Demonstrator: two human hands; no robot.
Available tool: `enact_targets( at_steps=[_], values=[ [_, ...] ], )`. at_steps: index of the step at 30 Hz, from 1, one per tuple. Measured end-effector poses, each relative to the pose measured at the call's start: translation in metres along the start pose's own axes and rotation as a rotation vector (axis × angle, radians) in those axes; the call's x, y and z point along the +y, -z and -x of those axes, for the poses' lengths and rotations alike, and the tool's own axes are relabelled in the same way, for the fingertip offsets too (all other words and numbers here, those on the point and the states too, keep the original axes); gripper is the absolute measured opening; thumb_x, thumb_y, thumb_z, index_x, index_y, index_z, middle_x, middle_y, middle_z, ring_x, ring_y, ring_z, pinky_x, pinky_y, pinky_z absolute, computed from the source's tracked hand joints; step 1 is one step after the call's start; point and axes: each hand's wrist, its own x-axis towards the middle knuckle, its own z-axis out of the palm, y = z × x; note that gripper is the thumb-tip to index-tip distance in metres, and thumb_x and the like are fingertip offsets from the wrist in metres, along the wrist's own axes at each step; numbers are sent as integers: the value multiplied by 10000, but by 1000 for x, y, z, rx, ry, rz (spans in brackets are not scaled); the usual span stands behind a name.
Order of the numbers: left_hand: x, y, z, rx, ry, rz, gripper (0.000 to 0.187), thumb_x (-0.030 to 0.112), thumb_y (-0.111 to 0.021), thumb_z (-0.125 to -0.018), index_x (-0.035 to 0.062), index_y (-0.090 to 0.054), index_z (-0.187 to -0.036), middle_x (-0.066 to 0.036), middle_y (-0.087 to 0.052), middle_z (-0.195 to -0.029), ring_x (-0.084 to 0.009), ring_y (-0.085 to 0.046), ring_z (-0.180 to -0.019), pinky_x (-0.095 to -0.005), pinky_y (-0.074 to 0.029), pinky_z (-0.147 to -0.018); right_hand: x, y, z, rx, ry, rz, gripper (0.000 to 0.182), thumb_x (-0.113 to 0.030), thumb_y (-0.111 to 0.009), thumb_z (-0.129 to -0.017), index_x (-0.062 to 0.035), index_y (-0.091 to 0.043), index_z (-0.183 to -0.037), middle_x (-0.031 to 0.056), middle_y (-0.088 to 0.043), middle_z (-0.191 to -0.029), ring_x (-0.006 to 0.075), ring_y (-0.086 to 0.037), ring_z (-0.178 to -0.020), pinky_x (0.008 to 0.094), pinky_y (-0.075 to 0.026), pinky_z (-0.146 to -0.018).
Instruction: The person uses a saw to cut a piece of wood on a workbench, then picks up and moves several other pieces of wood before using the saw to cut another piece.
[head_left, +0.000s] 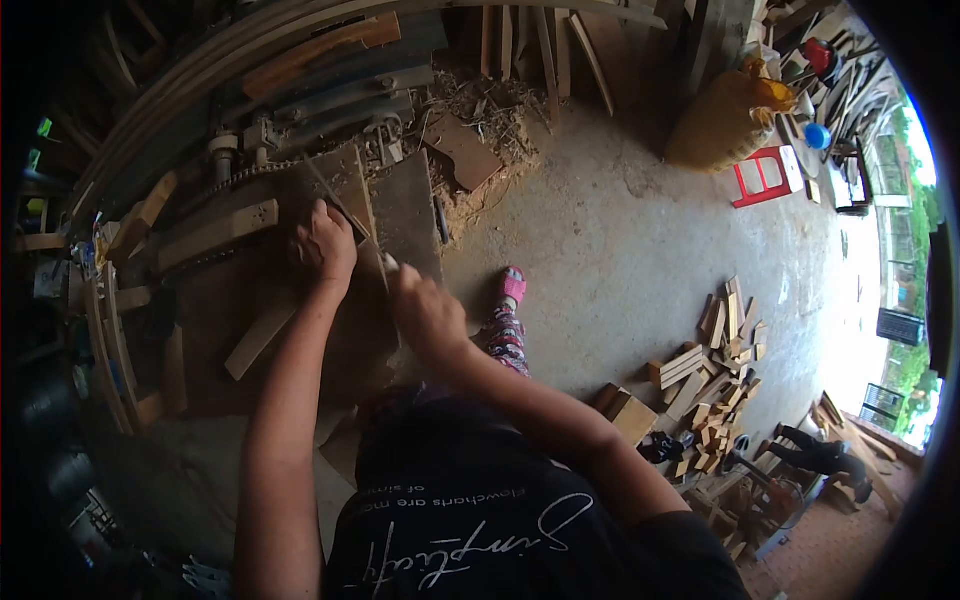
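Note:
My right hand (pixel 428 312) is closed and a little blurred, around the handle end of a long thin tool that looks like a file (pixel 345 212). A pale bit of the tool shows just ahead of my fingers, and its narrow dark shaft slants up and left over the bench. Beside the shaft, my left hand (pixel 328 242) is curled into a fist on the dark worktop (pixel 290 345); what its fingers grip is hidden. Left of that hand lies a wooden block (pixel 220 232). A toothed metal chain (pixel 245 176) runs behind it. A narrow wooden strip (pixel 262 340) lies nearer me.
Machine parts (pixel 262 140) and shavings (pixel 490 105) lie at the far side. On the concrete floor (pixel 600 220) are a wood offcut pile (pixel 715 400), a yellow sack (pixel 715 125) and a red stool (pixel 765 178). A pink-shod foot (pixel 513 284) stands beside the bench.

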Motion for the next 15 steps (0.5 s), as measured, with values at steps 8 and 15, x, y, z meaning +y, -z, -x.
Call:
enact_targets(
  at_steps=[8, 15],
  values=[
    [-2, -9, -8, 27, 18, 45, 192, 272, -439, -848, 117, -548, -815, -190, -607, -810, -407, -576, -815, -502, -448, -677, 16, 4, 19, 172, 48, -7, 88, -165, -467, -857, -78, -460, -868, 43, -550, -591, 157, -599, -500, 286, -478, -417],
    [-10, -16, -9, 15, -25, 3, 191, 259, -442, -845, 100, -545, -816, -163, -609, -817, -395, -579, -791, -493, -453, -656, 3, 11, -18, 43, 53, 138, 87, -174, -468, -862, -91, -445, -852, 24, -540, -595, 137, -592, -496, 259, -479, -422]
  ],
)
